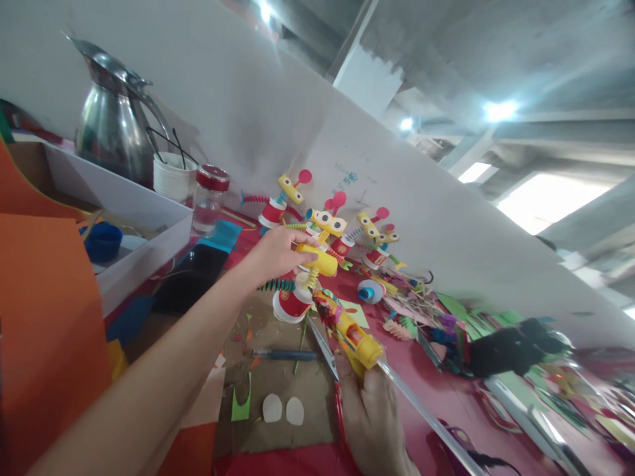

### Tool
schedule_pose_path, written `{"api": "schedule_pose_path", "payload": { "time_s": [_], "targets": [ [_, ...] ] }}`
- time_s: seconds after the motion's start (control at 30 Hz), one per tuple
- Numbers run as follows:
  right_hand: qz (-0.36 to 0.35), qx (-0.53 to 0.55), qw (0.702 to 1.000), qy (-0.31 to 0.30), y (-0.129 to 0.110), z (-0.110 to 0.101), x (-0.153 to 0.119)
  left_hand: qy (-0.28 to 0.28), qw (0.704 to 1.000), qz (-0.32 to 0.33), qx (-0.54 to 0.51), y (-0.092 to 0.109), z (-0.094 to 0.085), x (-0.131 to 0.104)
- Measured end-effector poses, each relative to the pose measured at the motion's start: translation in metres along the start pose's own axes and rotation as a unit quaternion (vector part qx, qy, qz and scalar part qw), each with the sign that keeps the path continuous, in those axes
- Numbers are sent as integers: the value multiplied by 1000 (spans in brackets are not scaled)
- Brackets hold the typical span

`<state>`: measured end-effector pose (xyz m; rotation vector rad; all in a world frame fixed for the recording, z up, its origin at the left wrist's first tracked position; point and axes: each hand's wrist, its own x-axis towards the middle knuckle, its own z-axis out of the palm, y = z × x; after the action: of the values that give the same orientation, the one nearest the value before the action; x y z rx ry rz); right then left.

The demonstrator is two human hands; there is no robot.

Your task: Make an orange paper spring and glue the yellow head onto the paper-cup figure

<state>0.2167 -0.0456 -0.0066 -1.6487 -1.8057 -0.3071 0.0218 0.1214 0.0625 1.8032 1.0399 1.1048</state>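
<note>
My left hand is closed round a yellow paper tube, held just above a red-and-white paper cup figure with a dark green folded-paper arm. In my right hand is a yellow hot glue gun, with a clear glue stick running out of its back. Its nozzle points toward the cup, close below the tube; whether it touches is blurred. Below on the cardboard lie two white paper ovals, a blue pen and a green paper scrap. Red-handled scissors lie beside my right hand.
Several finished-looking cup figures stand along the wall. At the left are a white box, a steel jug, stacked paper cups and a lidded jar. Craft scraps and a black object crowd the right.
</note>
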Motion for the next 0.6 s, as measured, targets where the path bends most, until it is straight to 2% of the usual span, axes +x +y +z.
{"api": "schedule_pose_path", "payload": {
  "time_s": [0.23,0.6],
  "targets": [
    [-26,-23,999,-19,-15,4,8,-9,1000,-12,-18,-1,0,1],
    [-53,-42,998,1,-13,8,8,-16,999,-4,-37,-4,0,1]
  ]
}}
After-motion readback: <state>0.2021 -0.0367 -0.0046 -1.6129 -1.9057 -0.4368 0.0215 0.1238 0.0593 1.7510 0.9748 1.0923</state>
